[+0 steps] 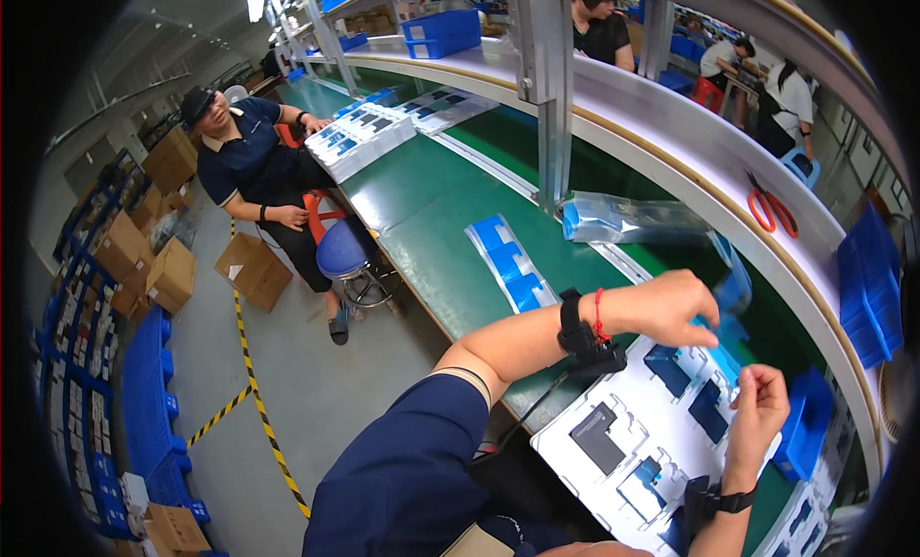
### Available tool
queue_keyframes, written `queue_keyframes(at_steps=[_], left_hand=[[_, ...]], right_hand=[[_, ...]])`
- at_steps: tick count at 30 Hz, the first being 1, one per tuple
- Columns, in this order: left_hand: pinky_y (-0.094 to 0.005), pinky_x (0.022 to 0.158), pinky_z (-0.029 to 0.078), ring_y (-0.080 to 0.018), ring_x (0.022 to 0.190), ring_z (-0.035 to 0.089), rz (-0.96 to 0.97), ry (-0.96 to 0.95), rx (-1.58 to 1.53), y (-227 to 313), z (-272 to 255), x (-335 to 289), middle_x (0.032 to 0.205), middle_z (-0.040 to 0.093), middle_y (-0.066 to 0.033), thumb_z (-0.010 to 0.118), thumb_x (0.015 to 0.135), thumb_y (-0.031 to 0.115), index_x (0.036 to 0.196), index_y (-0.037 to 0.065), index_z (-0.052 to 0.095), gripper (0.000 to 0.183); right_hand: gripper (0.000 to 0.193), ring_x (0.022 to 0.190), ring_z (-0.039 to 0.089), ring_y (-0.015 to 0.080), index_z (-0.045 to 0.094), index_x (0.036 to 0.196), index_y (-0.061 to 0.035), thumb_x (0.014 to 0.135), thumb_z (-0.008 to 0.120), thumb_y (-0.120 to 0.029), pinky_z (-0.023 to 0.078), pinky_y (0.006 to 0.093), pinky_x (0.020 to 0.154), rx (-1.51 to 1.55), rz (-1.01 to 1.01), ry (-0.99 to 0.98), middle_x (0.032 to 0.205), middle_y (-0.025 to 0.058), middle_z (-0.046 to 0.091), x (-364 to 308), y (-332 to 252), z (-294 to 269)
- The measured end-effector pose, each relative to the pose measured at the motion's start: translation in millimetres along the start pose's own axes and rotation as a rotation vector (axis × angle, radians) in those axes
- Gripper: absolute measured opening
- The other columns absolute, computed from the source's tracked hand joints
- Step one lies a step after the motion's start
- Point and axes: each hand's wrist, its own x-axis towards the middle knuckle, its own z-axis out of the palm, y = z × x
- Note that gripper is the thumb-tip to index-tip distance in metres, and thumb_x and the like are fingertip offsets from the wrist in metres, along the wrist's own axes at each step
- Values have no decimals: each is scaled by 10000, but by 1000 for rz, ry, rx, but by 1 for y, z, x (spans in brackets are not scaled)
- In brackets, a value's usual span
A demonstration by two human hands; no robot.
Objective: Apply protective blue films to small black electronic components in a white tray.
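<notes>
A white moulded tray (563, 432) lies on the bench in front of me, with several dark L-shaped flat parts (599, 439) in its recesses. My left hand (666, 306) reaches across above the tray's far side, its fingers bent down and closed at a translucent blue film (730, 350). My right hand (760, 409) is over the tray's right side, thumb and fingers pinched together near the film's lower end. What sits between the right fingertips is too small to make out. Black straps with small devices are on both wrists.
Blue film pieces (510, 263) and a clear plastic roll (628, 219) lie on the green bench (422, 222). Red-handled scissors (771, 207) rest on the shelf; blue bins (803, 425) stand at right. A person (264, 164) sits at far left beside stacked trays (362, 140).
</notes>
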Motion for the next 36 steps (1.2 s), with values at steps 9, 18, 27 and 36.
queue_keyframes(at_steps=[9, 18, 27, 36], left_hand=[[-265, 732, 508, -161, 846, 652, -143, 210, -92, -12, -44, -4, 949, 679, -122, 553, 815, -35, 1039, -5, 649, 246], [-238, 761, 493, -120, 817, 628, -120, 226, -226, -20, -68, 0, 985, 646, -65, 501, 874, -30, 1154, -7, 589, 295], [-227, 660, 482, -98, 716, 594, -141, 196, -363, 2, -69, -2, 864, 642, -60, 496, 811, -33, 1063, -65, 601, 274], [-245, 643, 484, -108, 685, 592, -135, 192, -302, 3, -68, -2, 823, 647, -88, 490, 789, -23, 1034, -69, 611, 277]], right_hand=[[65, 582, 448, 22, 576, 837, -20, 882, 605, -57, 344, 161, 515, -154, -4, 103, 721, -18, 545, -25, -86, -37], [62, 487, 467, 21, 587, 813, -4, 853, 628, -27, 350, 160, 438, 31, 584, -32, 627, -4, 565, -126, -69, 29], [93, 453, 434, 13, 585, 806, 0, 856, 643, -52, 318, 154, 412, 42, 719, -97, 624, -16, 563, -127, -58, 60], [75, 572, 442, -7, 608, 805, 3, 845, 654, -39, 339, 148, 516, 8, 708, -149, 665, -31, 581, -120, -55, 60]])
